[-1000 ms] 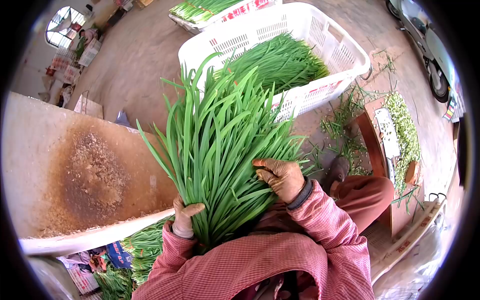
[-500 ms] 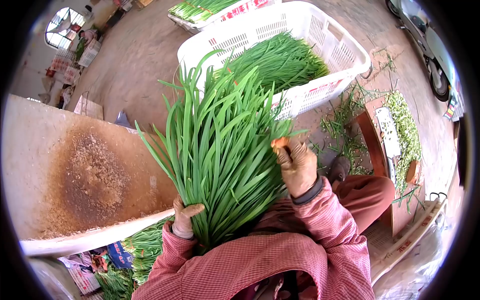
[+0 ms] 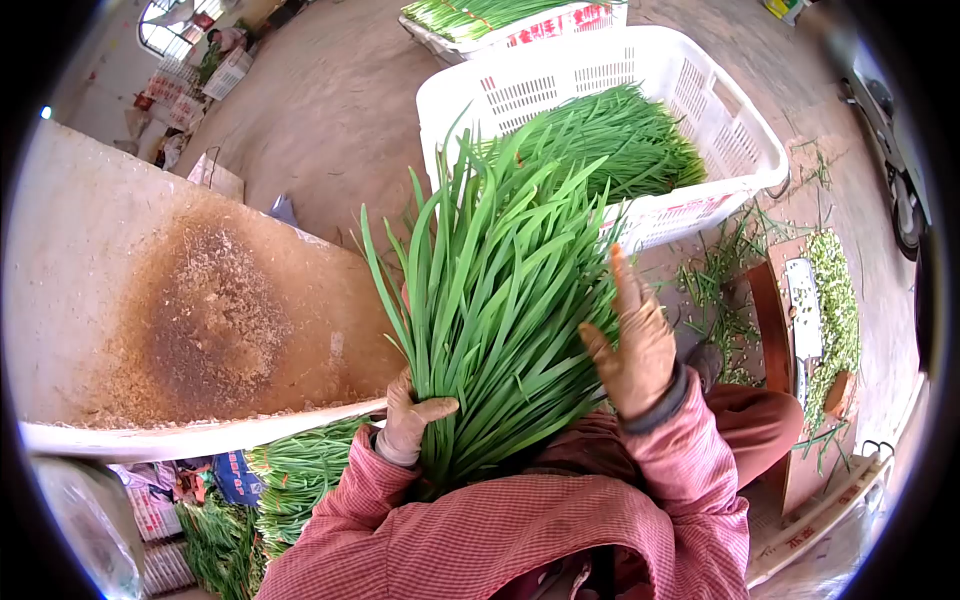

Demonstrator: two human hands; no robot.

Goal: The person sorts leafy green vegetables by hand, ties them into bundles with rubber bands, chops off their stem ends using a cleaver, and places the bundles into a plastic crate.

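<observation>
The floor (image 3: 330, 110) is grey-brown. Directly on it stand a white slotted crate (image 3: 455, 95) and, beyond it, a second crate (image 3: 565, 27). Green trimmings (image 3: 712, 285) lie scattered to the right. The worktop (image 3: 85, 200), left, bears flaky residue (image 3: 235, 305) over a dark stain.

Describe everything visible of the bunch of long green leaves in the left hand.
The bunch of long green leaves fans out loosely: flat, ribbon-like blades with uneven tips. It points away from the person, overlapping the white slotted plastic crate in this view. The left hand grips it low, thumb across the front; its base is hidden at the pink checked jacket. The open right hand is beside it; contact is unclear.
</observation>
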